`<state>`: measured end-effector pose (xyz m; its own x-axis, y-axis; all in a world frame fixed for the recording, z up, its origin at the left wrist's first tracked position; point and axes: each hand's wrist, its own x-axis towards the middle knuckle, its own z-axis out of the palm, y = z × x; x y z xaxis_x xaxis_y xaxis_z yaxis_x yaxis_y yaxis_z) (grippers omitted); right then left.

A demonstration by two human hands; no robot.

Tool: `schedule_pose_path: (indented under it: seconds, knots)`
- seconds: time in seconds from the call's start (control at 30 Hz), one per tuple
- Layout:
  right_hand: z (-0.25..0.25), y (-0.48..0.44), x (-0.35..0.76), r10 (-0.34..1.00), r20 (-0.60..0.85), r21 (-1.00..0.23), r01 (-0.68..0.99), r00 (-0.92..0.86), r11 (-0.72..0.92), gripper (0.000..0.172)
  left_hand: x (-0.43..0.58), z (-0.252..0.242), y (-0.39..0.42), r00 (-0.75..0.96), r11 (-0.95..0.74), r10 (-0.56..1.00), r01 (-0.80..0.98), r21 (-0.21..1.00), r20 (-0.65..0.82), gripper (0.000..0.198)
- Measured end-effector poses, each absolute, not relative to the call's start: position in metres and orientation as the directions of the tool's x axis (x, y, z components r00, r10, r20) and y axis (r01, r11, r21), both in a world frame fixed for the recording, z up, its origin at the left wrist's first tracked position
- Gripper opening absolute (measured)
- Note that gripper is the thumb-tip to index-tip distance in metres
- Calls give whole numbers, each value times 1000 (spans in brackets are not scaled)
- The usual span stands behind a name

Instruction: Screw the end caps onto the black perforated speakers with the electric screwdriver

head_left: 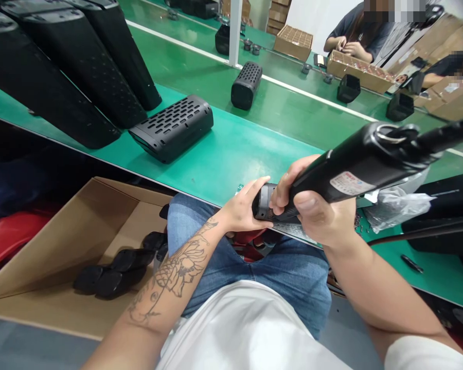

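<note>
My right hand (312, 210) is wrapped round a black electric screwdriver (351, 159) with a small label on its side and a metal ring near its cable end. Its working tip is hidden behind my fingers. With my left hand (247, 205) I grip the end of a black speaker housing (264, 200) at the bench's front edge. The screwdriver's lower end is over that housing; whether they touch cannot be made out. Left of my hands, a black perforated speaker housing (173, 128) lies on the green bench (231, 154).
Tall black housings (73, 67) stand at the left. Below them is an open cardboard box (111, 221) holding several black parts. A plastic bag (397, 208) lies at right near a cable. Another perforated housing (247, 85) sits farther back. Across the line, a co-worker (355, 41) handles something.
</note>
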<state>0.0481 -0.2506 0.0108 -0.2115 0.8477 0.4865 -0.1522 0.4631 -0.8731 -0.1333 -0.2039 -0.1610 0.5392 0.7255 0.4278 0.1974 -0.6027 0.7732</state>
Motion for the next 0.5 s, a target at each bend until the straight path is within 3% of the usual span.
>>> schedule_pose_path:
  seconds: [0.17,0.27,0.37,0.5]
  knots:
    - [39,-247,70,859,509,-842,-238,-57,483,42,-142,-151,-211,550,-594,729,212,776,408,139]
    - [56,-228,120,745,620,-768,-5,245,641,39,-149,-141,-214,589,-592,716,225,774,376,137]
    - [56,-204,185,523,693,-709,340,496,618,16,-153,-133,-216,590,-578,717,206,790,371,114]
    - [33,-188,249,443,665,-736,423,602,529,8,-152,-131,-215,477,-472,823,269,840,309,102]
